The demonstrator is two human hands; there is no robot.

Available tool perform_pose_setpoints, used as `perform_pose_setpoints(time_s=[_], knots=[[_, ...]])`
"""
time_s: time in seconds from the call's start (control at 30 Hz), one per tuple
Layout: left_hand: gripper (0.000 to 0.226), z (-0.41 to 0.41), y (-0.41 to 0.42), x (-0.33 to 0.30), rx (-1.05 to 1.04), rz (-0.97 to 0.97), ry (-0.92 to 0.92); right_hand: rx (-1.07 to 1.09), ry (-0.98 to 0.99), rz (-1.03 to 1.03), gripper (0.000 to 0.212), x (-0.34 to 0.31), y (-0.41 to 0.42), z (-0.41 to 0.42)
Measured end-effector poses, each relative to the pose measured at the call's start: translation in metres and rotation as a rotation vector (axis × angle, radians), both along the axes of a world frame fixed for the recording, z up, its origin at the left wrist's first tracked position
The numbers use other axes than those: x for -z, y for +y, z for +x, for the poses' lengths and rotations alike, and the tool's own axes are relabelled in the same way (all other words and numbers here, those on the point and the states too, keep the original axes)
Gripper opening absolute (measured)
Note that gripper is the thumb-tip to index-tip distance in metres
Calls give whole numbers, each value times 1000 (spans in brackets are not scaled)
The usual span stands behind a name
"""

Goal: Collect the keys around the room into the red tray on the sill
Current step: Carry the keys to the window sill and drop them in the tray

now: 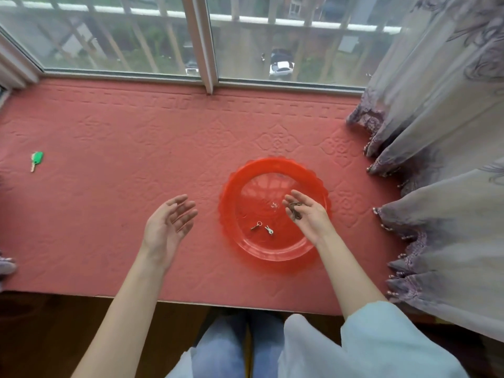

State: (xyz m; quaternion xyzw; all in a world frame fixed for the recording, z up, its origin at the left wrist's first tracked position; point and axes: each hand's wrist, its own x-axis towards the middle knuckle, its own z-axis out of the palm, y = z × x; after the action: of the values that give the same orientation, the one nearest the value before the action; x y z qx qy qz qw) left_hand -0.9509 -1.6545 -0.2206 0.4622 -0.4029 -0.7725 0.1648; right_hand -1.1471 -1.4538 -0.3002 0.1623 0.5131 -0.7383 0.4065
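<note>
A round red tray (275, 249) with a scalloped rim sits on the red quilted sill, right of centre. Inside it lie a small key on a ring (256, 225) and a pair of small silver keys (269, 230). My right hand (306, 214) hovers over the tray's right half, palm up, with a dark bunch of keys (295, 211) resting on its loosely curled fingers. My left hand (170, 223) is held open, palm up, left of the tray and holds nothing. A green-headed key (36, 160) lies far left on the sill.
The window (201, 39) runs along the back of the sill. Grey-purple beaded curtains (441, 159) hang down the right side, close to the tray. The sill's front edge (191, 301) is just ahead of my knees.
</note>
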Motion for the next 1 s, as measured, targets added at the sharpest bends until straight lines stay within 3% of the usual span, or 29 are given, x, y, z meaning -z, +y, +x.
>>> perform_pose_setpoints(time_s=[0.17, 0.33, 0.5, 1.0], knots=[[23, -11, -2, 18, -23, 125, 29, -62, 144, 243, 43, 36, -10, -6], [24, -7, 8, 39, 8, 92, -34, -129, 312, 557, 37, 84, -15, -13], [26, 12, 11, 54, 15, 72, -61, -333, 584, 886, 37, 118, -7, -13], [26, 42, 7, 86, -31, 56, -123, -514, 826, 1000, 37, 163, -24, -5]])
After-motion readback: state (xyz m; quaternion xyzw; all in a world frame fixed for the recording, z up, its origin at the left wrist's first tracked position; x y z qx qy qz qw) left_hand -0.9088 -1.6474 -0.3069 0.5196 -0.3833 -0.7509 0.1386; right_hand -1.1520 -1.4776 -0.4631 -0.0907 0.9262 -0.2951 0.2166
